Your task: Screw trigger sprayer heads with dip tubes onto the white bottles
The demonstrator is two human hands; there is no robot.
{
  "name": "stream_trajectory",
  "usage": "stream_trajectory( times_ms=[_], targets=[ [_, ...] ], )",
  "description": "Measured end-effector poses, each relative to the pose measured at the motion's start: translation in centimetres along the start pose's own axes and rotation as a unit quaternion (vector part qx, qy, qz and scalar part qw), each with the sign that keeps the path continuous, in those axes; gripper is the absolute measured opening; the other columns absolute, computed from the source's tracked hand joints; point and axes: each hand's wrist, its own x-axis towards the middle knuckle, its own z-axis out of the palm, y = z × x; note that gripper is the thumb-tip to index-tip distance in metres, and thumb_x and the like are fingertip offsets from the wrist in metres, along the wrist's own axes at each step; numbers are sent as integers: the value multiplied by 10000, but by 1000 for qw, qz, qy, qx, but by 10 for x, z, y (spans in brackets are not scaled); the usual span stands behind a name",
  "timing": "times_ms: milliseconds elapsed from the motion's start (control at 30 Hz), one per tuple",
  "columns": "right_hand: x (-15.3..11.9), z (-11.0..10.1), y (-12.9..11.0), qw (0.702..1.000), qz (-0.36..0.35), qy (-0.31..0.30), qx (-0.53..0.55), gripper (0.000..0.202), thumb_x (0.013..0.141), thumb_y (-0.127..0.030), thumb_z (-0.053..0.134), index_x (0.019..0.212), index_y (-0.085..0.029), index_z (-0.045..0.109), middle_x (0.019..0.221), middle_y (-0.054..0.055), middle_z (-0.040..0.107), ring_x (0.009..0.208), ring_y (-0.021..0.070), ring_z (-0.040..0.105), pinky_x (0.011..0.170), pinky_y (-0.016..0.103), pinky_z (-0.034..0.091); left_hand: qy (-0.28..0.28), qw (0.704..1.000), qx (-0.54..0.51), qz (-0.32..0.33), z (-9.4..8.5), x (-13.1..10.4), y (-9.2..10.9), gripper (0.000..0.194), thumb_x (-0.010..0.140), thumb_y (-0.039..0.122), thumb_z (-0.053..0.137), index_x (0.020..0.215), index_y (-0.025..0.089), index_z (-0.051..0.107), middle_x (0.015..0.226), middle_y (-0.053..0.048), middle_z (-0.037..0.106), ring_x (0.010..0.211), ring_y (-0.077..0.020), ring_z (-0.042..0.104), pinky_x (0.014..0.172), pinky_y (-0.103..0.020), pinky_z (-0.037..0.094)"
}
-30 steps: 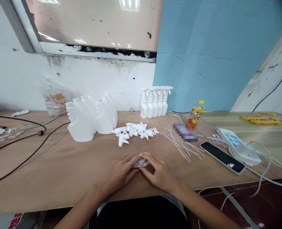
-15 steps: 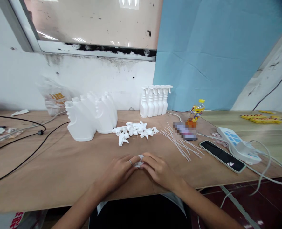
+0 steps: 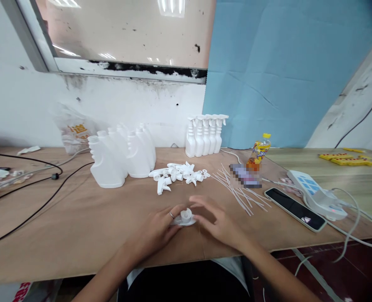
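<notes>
Near the front of the table, my left hand (image 3: 159, 225) is closed on a white trigger spray head (image 3: 186, 217), whose round collar faces up. Part of the spray head is hidden behind my left fingers. My right hand (image 3: 215, 221) is just to its right, fingers spread and thumb close to the edge of the piece; whether the thumb touches it I cannot tell. Beyond my hands lies a pile of loose white spray heads (image 3: 176, 172), with small white rings (image 3: 205, 173) at its right end. Thin white tubes (image 3: 236, 191) lie scattered to the right.
White bottles without tops (image 3: 107, 167) stand at the back left. Several bottles with spray heads fitted (image 3: 201, 138) stand in a row by the wall. On the right are a phone (image 3: 294, 209), a power strip (image 3: 316, 195) with cables and a drink bottle (image 3: 259, 151).
My right fingers have opened and drawn back from the spray head, so more of it shows. My left hand still holds it. The whole view has shifted slightly downward.
</notes>
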Motion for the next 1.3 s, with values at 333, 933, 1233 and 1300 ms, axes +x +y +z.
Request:
stream_trajectory(
  times_ms=[333,933,1233,1300],
  targets=[
    [-11,-78,68,848,356,-22,-392,183,903,-307,650,853,-136,693,907,179,718,893,316,676,711,330,425,-21,999,-12,-33,-11,4,21,364,895,196,531,1245,290,562,1178,-3,668,997,-202,658,906,-325,493],
    [13,-37,7,933,186,114,288,341,839,-411,721,1078,-201,597,761,18,672,627,171,642,613,295,524,-10,998,-23,-55,6,2,12,366,960,258,529,1317,322,482,1252,2,666,1083,-214,659,903,-319,486],
    [11,15,-13,972,90,56,210,121,1017,-308,509,989,-219,587,917,28,637,847,160,619,777,279,492,-9,998,-44,-45,6,4,9,338,948,289,572,1283,286,522,1169,-16,698,997,-213,680,837,-297,497],
    [10,15,-11,974,79,67,203,126,1026,-304,492,996,-222,583,919,29,637,851,162,617,777,278,490,-6,998,-49,-43,6,4,9,333,947,294,580,1275,280,527,1146,-17,703,980,-209,681,847,-298,496]
  ],
)
